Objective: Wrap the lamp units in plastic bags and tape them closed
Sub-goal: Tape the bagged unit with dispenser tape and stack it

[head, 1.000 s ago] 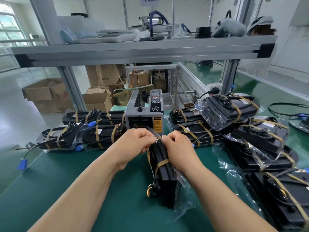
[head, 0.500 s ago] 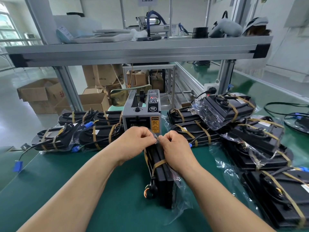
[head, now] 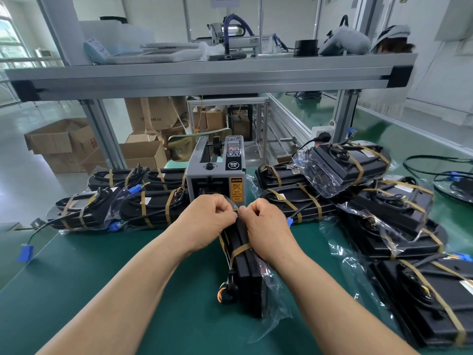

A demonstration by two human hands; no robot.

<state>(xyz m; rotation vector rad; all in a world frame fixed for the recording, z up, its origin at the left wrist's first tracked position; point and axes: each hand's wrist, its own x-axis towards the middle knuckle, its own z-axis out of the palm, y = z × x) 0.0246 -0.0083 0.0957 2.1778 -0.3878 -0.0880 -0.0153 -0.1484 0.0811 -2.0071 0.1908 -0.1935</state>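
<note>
A black lamp unit (head: 249, 283) stands on edge on the green table (head: 102, 290), inside a clear plastic bag (head: 271, 301) with a brown tape band round it. My left hand (head: 208, 219) and my right hand (head: 263, 226) meet at the unit's far end. Both pinch the bag's folded mouth there, thumbs and fingers curled. What lies between the fingertips is hidden. A grey tape dispenser (head: 216, 175) stands just behind my hands.
Bagged, taped lamp units lie stacked at the left (head: 115, 208) and at the right (head: 384, 208). An aluminium shelf (head: 204, 75) crosses overhead. Cardboard boxes (head: 58, 144) sit on the floor behind. A blue connector (head: 25, 253) on a cable lies at the left edge.
My hands stay together at the unit's far end with only slight finger movement on the bag. The unit has not moved.
</note>
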